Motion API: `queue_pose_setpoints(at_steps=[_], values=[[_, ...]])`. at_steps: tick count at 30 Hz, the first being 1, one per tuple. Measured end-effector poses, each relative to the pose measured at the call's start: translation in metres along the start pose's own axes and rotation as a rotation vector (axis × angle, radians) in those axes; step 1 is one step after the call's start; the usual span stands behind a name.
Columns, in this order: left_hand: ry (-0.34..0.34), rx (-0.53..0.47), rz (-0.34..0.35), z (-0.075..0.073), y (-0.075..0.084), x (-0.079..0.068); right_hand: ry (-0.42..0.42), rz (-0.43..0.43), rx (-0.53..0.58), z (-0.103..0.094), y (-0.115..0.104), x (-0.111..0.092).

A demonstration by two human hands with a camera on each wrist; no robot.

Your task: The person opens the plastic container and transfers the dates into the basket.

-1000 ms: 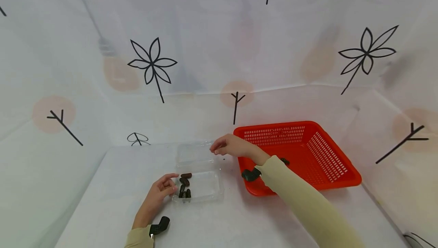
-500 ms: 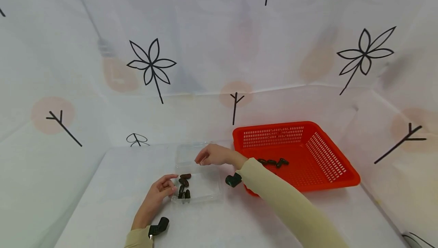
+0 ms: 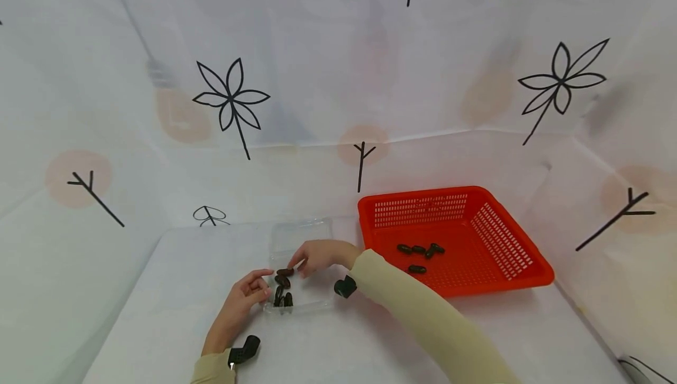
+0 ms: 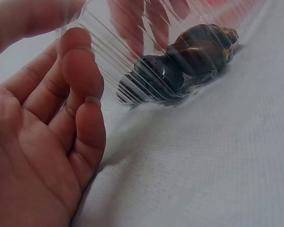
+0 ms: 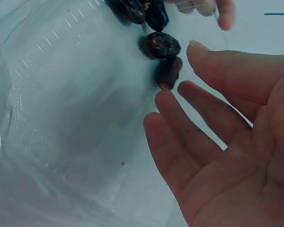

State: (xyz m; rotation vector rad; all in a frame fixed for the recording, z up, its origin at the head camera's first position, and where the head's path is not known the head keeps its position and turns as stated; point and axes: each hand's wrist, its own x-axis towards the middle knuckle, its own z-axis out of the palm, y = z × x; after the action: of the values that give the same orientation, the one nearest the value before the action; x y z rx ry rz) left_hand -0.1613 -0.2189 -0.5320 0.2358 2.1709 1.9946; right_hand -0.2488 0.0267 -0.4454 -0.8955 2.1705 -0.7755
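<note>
A clear hinged plastic box [image 3: 312,307] lies on the table, its lid [image 3: 301,234] folded back. Several dark brown dates [image 3: 282,283] line its left side. At the box's left edge is my left hand [image 3: 243,301]; the left wrist view shows its curled fingers against the outside of the clear wall and a digit over the rim. My right hand [image 3: 321,256] reaches into the box from above. In the right wrist view, its fingertips [image 5: 164,99] meet or nearly meet the end date [image 5: 169,73], while the thumb stays apart from it.
A red plastic basket [image 3: 529,237] with slotted walls stands right of the box and holds several dates [image 3: 418,269]. White patterned cloth [image 3: 296,96] hangs behind the white-covered table [image 3: 174,290]. My right forearm crosses in front of the basket.
My right hand has moved left and down from beside the basket to the dates in the box. More dates in the basket now show. The left hand stays put.
</note>
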Motion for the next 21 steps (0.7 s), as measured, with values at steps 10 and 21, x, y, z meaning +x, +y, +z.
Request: queue_pose_setpoints(at_steps=[10, 21], values=[[-0.021, -0.01, 0.035, -0.003, -0.002, -0.001, -0.015, 0.025, -0.045, 0.013, -0.005, 0.013], [-0.013, -0.005, 0.027, -0.002, 0.0, -0.001, -0.031, 0.114, -0.177, 0.022, -0.013, 0.015]])
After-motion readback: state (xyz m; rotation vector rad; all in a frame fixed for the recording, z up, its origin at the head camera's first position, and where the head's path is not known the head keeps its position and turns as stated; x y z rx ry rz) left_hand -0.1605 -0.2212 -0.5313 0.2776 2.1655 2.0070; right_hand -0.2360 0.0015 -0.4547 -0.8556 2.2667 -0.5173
